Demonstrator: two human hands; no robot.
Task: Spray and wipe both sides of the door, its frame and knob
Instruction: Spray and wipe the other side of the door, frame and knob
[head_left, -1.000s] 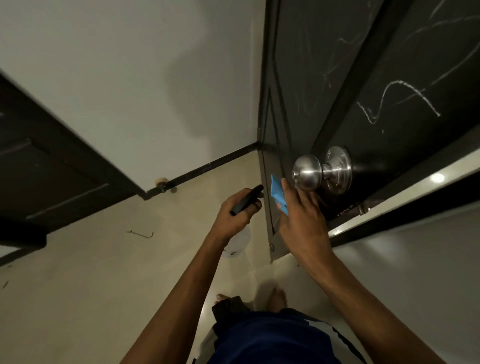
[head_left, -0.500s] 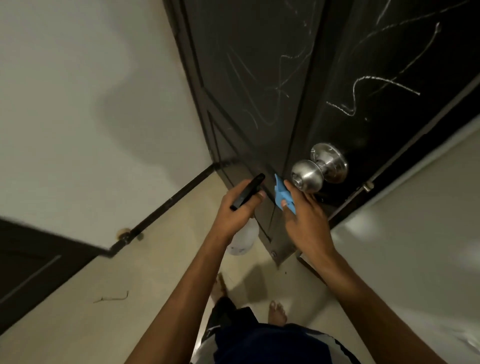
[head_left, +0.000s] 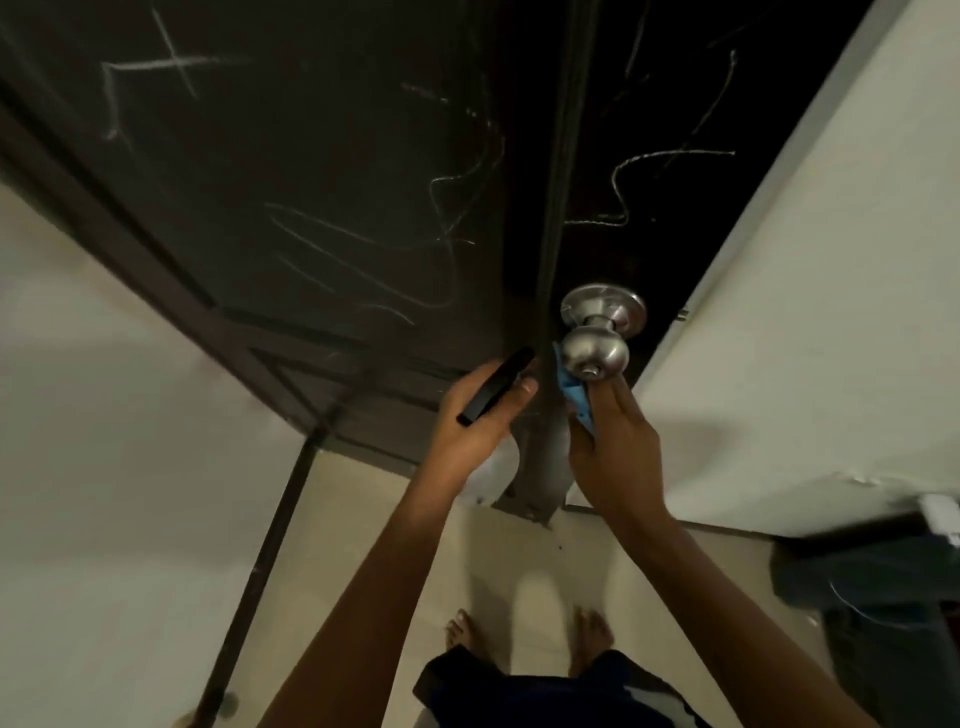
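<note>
Since the earlier frame, the right hand (head_left: 613, 447), pinching the blue cloth (head_left: 574, 397), has closed onto the knob (head_left: 595, 351) at centre right of the door (head_left: 311, 208), while the left hand (head_left: 480, 415) grips the spray bottle (head_left: 496, 384), indicating knob wiping is starting.

Looking dim and grainy overall. Glinting softly off the steel knob (head_left: 595, 355). Casting soft shadows of the arms across the pale wall (head_left: 810, 332). Bending straight lines near the edges. Blurring slightly at the right margin.
</note>
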